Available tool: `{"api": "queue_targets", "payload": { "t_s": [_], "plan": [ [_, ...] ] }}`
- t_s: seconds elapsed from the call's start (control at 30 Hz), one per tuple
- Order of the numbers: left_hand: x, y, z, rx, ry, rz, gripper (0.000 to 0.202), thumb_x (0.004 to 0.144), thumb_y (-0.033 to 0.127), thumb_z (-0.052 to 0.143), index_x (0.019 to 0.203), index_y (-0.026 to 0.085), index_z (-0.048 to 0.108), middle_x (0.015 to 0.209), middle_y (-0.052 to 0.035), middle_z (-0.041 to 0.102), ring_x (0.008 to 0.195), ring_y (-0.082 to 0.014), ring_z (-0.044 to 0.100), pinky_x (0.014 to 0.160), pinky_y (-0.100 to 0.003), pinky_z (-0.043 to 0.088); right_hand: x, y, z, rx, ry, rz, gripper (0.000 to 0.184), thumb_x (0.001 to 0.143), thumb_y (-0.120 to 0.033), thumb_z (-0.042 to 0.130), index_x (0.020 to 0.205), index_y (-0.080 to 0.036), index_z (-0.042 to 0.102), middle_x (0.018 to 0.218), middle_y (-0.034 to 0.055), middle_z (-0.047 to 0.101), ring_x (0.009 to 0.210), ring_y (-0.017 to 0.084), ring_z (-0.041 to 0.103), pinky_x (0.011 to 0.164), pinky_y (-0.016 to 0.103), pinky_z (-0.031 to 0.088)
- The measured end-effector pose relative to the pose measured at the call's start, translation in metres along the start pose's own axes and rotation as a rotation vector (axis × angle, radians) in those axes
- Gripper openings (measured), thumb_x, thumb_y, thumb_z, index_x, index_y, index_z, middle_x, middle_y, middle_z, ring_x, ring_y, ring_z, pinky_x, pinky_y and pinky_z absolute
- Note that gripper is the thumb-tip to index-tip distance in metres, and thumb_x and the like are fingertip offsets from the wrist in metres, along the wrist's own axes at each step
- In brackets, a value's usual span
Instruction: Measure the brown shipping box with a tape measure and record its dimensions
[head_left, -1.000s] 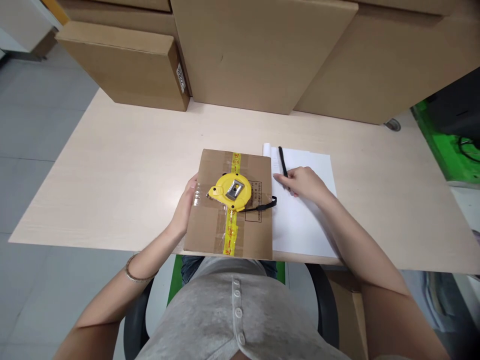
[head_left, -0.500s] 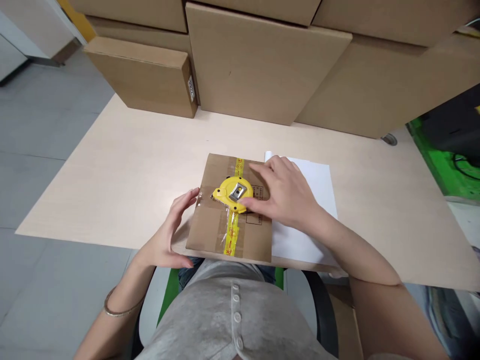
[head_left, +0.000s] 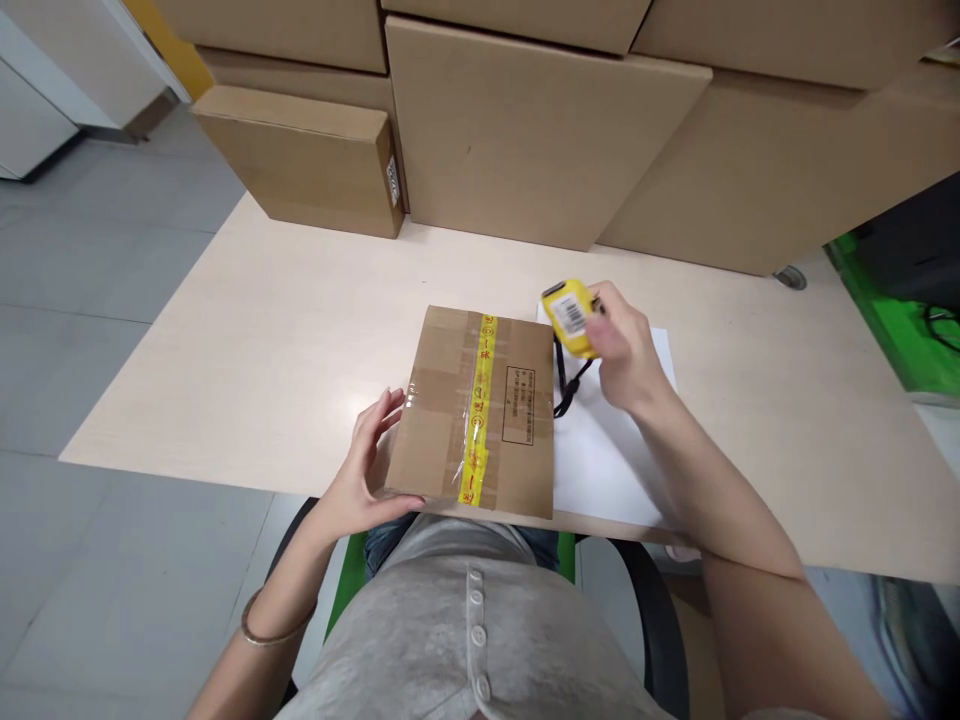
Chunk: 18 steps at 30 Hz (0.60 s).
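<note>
A small cardboard box [head_left: 435, 420] lies flat near the table's front edge, with yellow printed tape down its middle and a printed label on its right side. At its near left corner is my left hand [head_left: 360, 475], fingers along the left side and thumb against the front edge. To the right, my right hand [head_left: 630, 350] grips a yellow tape measure [head_left: 571, 318], raised above white paper. A white barcode sticker on the tape measure faces up, and a black wrist strap [head_left: 571, 392] dangles from it. White paper [head_left: 619, 470] lies beside the box, partly under my right forearm.
Large cardboard boxes [head_left: 525, 130] line the back of the pale wooden table [head_left: 247, 350]. A smaller, flatter carton [head_left: 315, 170] stands at the back left. At the far right are a dark object [head_left: 911, 245] and a green surface. A round grommet [head_left: 790, 278] is set in the tabletop.
My right hand has taken the yellow tape measure off the box, moved it right and turned it over. My left hand has closed in on the box's near left corner.
</note>
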<state>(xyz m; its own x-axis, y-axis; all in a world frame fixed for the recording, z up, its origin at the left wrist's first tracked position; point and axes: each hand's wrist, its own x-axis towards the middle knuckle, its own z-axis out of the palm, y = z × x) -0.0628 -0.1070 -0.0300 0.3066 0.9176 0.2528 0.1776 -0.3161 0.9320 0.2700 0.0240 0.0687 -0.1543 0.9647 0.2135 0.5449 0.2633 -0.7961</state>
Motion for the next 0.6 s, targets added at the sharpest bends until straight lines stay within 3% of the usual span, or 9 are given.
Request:
{"api": "queue_targets", "payload": {
  "t_s": [0.13,0.2,0.3,0.33,0.43,0.5,0.6],
  "plan": [
    [-0.004,-0.005,0.004,-0.041,0.147,-0.043,0.104,0.071,0.055,0.096,0.161,0.035,0.048,0.146,-0.0135,0.058,0.137,-0.0374,0.062,0.119,-0.056,0.053,0.012,0.017,-0.009,0.237,-0.079,0.176,0.064,0.086,-0.09,0.052,0.089,-0.026,0.057,0.092,0.0093,0.076,0.095,0.031,0.071,0.078,0.041,0.053],
    [0.001,-0.005,0.006,-0.071,0.301,-0.081,0.092,0.065,0.057,0.099,0.145,0.027,0.065,0.136,-0.0125,0.067,0.129,-0.0357,0.067,0.115,-0.052,0.056,0.01,0.017,-0.012,0.336,-0.062,0.189,0.062,0.083,-0.088,0.058,0.088,-0.026,0.059,0.093,0.0097,0.079,0.098,0.033,0.075,0.081,0.042,0.058],
    [0.02,0.002,0.007,-0.189,0.612,-0.175,0.063,0.075,0.057,0.093,0.126,0.025,0.075,0.132,-0.0093,0.075,0.133,-0.0329,0.067,0.12,-0.046,0.052,-0.006,0.007,-0.021,0.491,0.068,0.168,0.052,0.084,-0.077,0.064,0.092,-0.026,0.065,0.092,0.009,0.082,0.096,0.036,0.079,0.083,0.049,0.063],
    [0.029,0.006,0.008,-0.26,0.67,-0.211,0.057,0.082,0.059,0.087,0.128,0.027,0.075,0.138,-0.0079,0.074,0.141,-0.032,0.062,0.125,-0.045,0.047,-0.016,0.001,-0.026,0.535,0.101,0.151,0.048,0.085,-0.072,0.064,0.095,-0.026,0.068,0.094,0.0087,0.084,0.097,0.037,0.081,0.084,0.052,0.065],
    [0.056,0.021,0.012,-0.49,0.622,-0.27,0.066,0.091,0.077,0.065,0.137,0.03,0.072,0.153,-0.006,0.067,0.155,-0.0338,0.05,0.131,-0.049,0.04,-0.051,-0.015,-0.041,0.624,0.115,0.093,0.041,0.086,-0.063,0.064,0.107,-0.029,0.074,0.107,0.0068,0.086,0.108,0.041,0.081,0.093,0.06,0.065],
    [0.073,0.029,0.013,-0.593,0.56,-0.275,0.076,0.089,0.084,0.06,0.144,0.032,0.066,0.148,-0.0066,0.07,0.149,-0.0358,0.057,0.124,-0.051,0.048,-0.079,-0.025,-0.05,0.638,0.102,0.078,0.041,0.086,-0.063,0.064,0.112,-0.032,0.076,0.116,0.0051,0.086,0.116,0.042,0.079,0.1,0.063,0.063],
    [0.098,0.033,0.01,-0.633,0.436,-0.323,0.075,0.083,0.067,0.076,0.146,0.03,0.062,0.13,-0.0058,0.075,0.124,-0.0342,0.072,0.104,-0.046,0.06,-0.116,-0.036,-0.057,0.64,0.062,0.112,0.049,0.088,-0.069,0.061,0.119,-0.034,0.078,0.122,0.0067,0.084,0.115,0.044,0.079,0.102,0.065,0.062]
  ]
}}
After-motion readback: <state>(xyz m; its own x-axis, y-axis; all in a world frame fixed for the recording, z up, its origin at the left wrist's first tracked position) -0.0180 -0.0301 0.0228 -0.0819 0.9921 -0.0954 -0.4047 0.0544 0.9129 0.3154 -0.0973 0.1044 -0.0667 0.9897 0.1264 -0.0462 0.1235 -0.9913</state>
